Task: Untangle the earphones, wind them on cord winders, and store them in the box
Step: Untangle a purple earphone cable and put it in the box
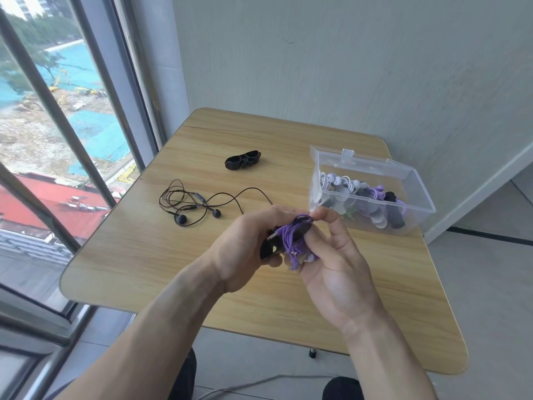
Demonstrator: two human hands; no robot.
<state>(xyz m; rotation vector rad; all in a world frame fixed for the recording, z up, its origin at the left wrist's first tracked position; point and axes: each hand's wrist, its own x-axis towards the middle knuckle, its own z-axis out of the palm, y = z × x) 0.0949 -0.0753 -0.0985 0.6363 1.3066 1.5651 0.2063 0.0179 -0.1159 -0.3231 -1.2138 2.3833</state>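
While both hands work above the near middle of the light wood-grain table (161, 255), the thin purple rubbery earphone cord (290, 236) sits bunched around a black clamshell cord winder (272, 246) held between them, clear of the tabletop. The left hand (245, 246) curls its fingers round the winder from the left; the right hand (331, 255) pinches the top edge of the bundle with thumb and forefinger, its other fingers loosely spread beneath. A metal jack plug pokes out to the left of the coils.

Handling, as a judgement: the cord is light, soft and springy, so loose loops will likely slip off unless kept pinched; the winder looks like flexible rubber and is the firmer place to grip. Buds and plug are small hard parts (best not yanked at the joints).

Counts: one purple set in hand; one black wired earphone set (193, 204) lying loosely coiled on the table, left of the hands, not yet wound; one spare black open cord winder (243, 160) beyond it, well apart. One clear plastic lidded box (415, 183) at the right edge, lid open, holding several wound sets in white, purple and black (exact number cannot be told through the pile). Two hands, both occupied.
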